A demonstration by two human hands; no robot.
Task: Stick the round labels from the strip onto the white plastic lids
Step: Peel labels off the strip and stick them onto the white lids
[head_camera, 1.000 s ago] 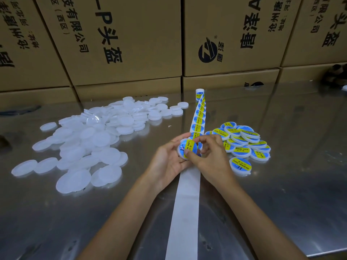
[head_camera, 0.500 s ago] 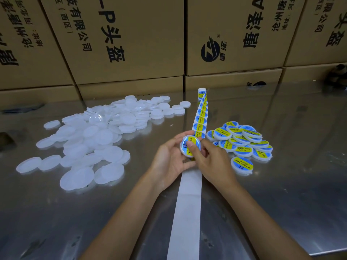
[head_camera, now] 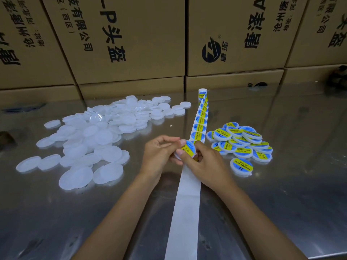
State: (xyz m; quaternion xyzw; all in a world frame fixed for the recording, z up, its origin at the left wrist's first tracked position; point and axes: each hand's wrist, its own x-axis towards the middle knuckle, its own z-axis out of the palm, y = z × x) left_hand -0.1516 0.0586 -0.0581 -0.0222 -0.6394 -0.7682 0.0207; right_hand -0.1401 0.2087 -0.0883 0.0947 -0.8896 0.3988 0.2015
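Blue-yellow "SOLDERING PASTE" label [head_camera: 188, 148] on lid [head_camera: 177, 155], both hands pinching.

A packing or warehouse workstation: stacked cardboard shipping cartons [head_camera: 129, 38] printed with Chinese company text line the back of a stainless-steel table [head_camera: 293, 184], which bears bulk heaps of plain white lids [head_camera: 97, 136] and labelled lids [head_camera: 242, 143].

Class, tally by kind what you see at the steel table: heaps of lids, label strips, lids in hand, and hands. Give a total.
Heap of plain white plastic lids: 1
Heap of blue-and-yellow labelled lids: 1
Long white strip of round labels: 1
Labelled lid in hand: 1
Hands, left hand and right hand: 2
Total: 6
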